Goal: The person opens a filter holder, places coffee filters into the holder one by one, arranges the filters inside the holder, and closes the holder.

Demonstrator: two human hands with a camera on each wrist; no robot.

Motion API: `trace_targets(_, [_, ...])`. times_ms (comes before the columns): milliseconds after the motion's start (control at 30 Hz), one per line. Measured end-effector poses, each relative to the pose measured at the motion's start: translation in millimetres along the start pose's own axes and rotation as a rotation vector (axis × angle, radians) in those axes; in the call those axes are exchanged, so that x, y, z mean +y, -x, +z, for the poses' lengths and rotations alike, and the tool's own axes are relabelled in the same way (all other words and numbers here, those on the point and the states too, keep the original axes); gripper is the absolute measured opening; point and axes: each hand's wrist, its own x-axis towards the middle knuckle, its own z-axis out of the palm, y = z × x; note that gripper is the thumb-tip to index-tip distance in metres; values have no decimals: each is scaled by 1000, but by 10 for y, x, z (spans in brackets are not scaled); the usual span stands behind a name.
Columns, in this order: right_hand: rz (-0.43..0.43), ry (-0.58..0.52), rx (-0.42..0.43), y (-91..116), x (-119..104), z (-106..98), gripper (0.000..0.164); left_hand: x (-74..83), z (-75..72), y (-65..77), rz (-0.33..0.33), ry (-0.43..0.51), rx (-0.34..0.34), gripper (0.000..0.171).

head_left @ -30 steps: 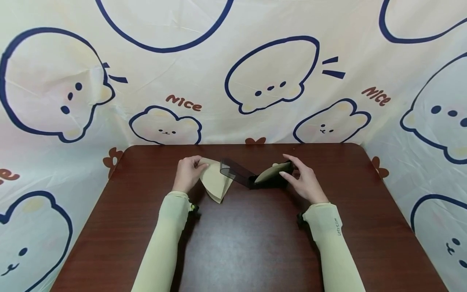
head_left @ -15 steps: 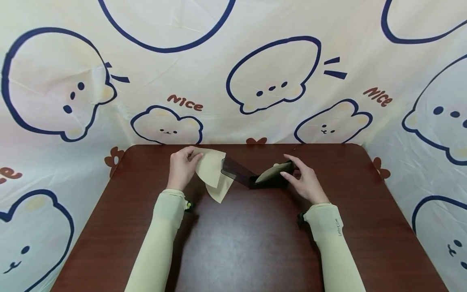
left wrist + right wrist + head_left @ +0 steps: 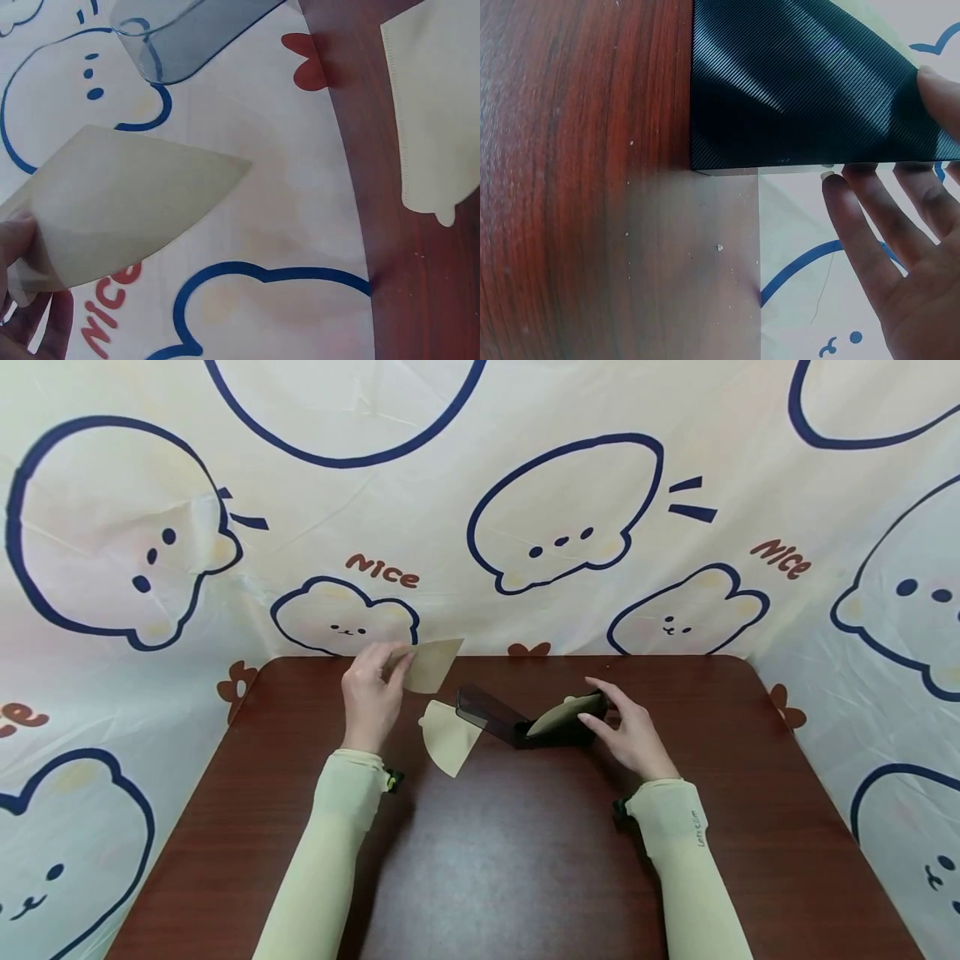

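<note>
My left hand (image 3: 372, 702) pinches a beige cone-shaped paper coffee filter (image 3: 435, 666) by its edge, raised above the table's far edge. A second paper filter (image 3: 450, 739) lies on the table below it, one corner under the smoky see-through lid (image 3: 489, 712). That lid is swung out to the left from a black ribbed filter holder (image 3: 795, 90). Beige filter paper (image 3: 558, 716) shows inside the holder. My right hand (image 3: 630, 735) grips the holder's right end, thumb on the near side and fingers on the far side. In the left wrist view, the held filter (image 3: 135, 202) hangs flat.
The dark brown table (image 3: 480, 860) has rounded far corners. A pale curtain (image 3: 555, 402) with blue cartoon outlines hangs behind it and along both sides.
My left hand has drawn the upper filter away from the lower one, up and toward the far left. The lower filter stays on the table. My right hand and the holder have hardly moved.
</note>
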Motion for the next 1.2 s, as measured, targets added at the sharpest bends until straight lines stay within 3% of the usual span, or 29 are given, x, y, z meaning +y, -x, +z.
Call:
trace_targets(167, [1, -3, 1, 0, 3, -3, 59, 76, -5, -22, 46, 54, 32, 15])
trace_targets(633, [-2, -23, -3, -1, 13, -5, 59, 343, 7, -72, 64, 171, 32, 34])
trace_targets(933, [6, -12, -4, 7, 6, -8, 60, 427, 29, -62, -35, 373, -10, 41])
trace_targets(1200, [-2, -18, 4, 10, -5, 6, 58, 502, 138, -40, -37, 425, -54, 43])
